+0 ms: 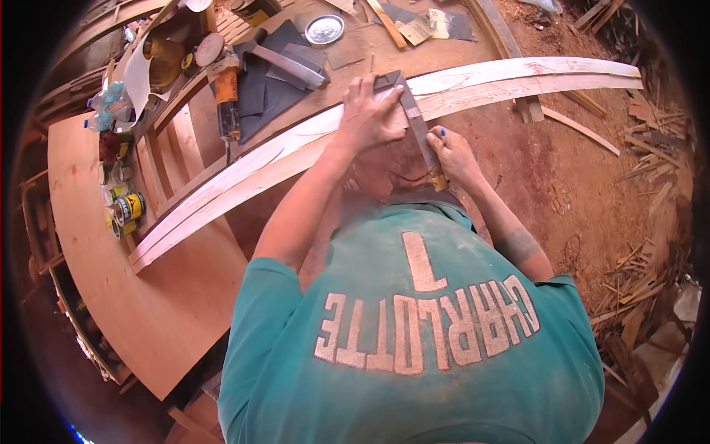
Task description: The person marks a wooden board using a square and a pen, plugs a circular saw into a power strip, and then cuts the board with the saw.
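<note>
A long pale wooden board (510, 80) with a rough edge runs slantwise from the lower left to the upper right. Across its middle lies a dark carpenter's square (418, 127), its long arm pointing back toward my body. My left hand (367, 118) grips the square's corner against the board, with the thumb on the metal and the fingers over the far side. Beside the long arm, my right hand (455, 157) is closed around a slim pen (442, 132), of which only a blue end shows. The rest of it is hidden by the fingers.
Behind the board, a workbench (347, 56) carries a hammer (285, 65), dark sandpaper sheets (255, 92), an orange-and-black tool (226, 96) and a round lid (325, 29). Paint cans (129, 209) stand on a plywood sheet (148, 311) at left. Wood scraps (640, 288) litter the right.
</note>
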A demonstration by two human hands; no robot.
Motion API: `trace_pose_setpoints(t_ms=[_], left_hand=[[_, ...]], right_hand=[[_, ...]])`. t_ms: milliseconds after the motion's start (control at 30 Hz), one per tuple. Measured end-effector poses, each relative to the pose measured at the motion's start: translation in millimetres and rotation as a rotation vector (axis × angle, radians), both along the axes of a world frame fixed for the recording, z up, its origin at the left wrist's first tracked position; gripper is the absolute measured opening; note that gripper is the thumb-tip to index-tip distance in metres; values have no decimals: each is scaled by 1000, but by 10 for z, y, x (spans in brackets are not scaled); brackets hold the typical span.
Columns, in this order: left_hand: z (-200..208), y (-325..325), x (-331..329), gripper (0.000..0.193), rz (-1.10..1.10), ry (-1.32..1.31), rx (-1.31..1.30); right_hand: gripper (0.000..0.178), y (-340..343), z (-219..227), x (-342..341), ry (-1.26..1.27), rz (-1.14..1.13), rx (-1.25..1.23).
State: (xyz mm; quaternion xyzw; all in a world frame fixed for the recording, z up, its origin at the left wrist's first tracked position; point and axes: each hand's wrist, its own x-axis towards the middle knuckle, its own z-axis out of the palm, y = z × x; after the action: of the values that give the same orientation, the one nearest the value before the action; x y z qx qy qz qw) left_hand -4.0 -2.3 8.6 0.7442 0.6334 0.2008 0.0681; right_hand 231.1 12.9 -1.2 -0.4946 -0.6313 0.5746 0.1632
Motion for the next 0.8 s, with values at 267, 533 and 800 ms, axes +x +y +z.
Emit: trace_pose_setpoints(t_ms=[267,533,800], left_hand=[[257,-310,-1118,59,-62,-103,44],[23,-867,-1247,77,-87,-47,-47],[21,-895,-1180,89,-39,25,9]], right_hand=[[32,-414,375,-852,-3,-45,180],[23,-992,7,-1143,-15,-71,118],[19,-973,-11,-1158,-6,-21,150]])
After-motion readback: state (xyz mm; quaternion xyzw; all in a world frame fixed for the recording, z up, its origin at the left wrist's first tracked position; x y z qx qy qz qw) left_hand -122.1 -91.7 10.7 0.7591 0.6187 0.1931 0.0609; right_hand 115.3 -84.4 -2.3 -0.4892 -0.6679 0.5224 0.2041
